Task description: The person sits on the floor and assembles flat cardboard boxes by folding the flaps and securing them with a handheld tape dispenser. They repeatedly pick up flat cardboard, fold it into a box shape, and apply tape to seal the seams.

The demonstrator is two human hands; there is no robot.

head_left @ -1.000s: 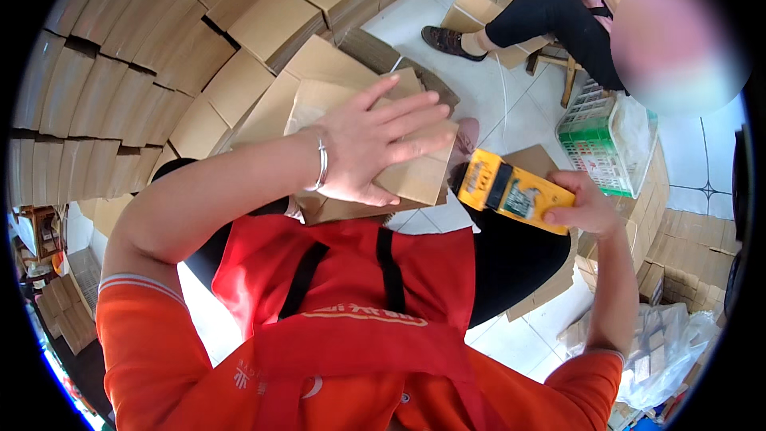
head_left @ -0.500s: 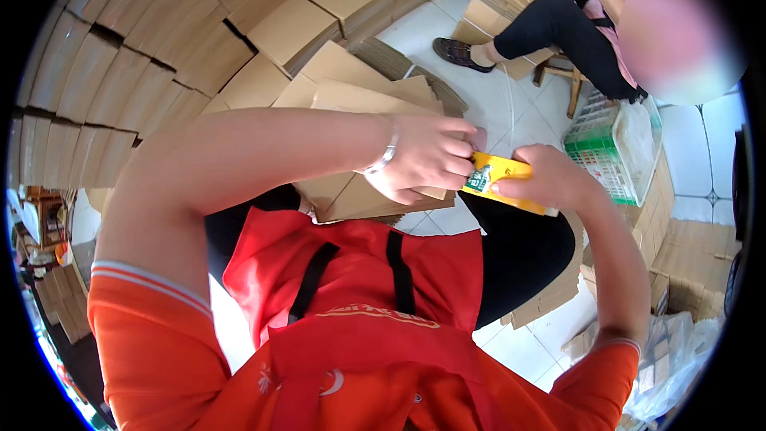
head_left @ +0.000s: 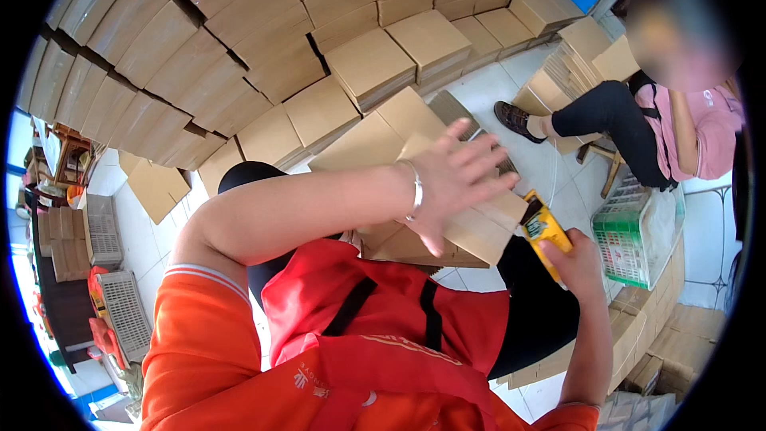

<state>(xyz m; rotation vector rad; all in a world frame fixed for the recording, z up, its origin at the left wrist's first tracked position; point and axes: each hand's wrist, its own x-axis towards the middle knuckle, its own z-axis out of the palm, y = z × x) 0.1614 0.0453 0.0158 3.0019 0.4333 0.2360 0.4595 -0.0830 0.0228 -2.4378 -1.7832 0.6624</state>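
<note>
While splayed wide on cardboard box (head_left: 479,231), left hand (head_left: 455,179); right hand (head_left: 576,265) gripping yellow packet (head_left: 542,227), contents possibly hidden.

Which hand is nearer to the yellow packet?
Right. The right hand grips the yellow packet at its lower end. The left hand lies open, fingers spread, on the brown cardboard box just left of the packet, not touching it.

A packing workshop is indicated by stacked flat brown cardboard boxes (head_left: 239,56) covering the white tiled floor (head_left: 542,168).
</note>
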